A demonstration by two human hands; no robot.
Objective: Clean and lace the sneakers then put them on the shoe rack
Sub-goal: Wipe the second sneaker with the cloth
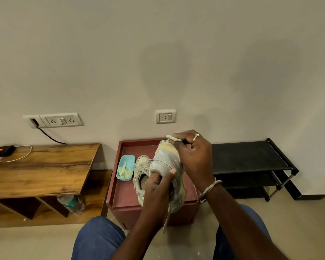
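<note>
Held sneaker (pixel 165 160) above maroon stand (pixel 128 196), long axis 12–6 o'clock. Left hand (pixel 157 184) grips its opening at 6. Right hand (pixel 194 156), nearer far end, pinches wipe (pixel 174 138) at 12. Shoe rack (pixel 251 156) at 3.

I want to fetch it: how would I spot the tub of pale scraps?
Find the maroon low table between the wooden desk and the black shoe rack. On its left side, beside the resting sneaker, sits the tub: the only light blue thing there, holding pale green scraps.
</note>
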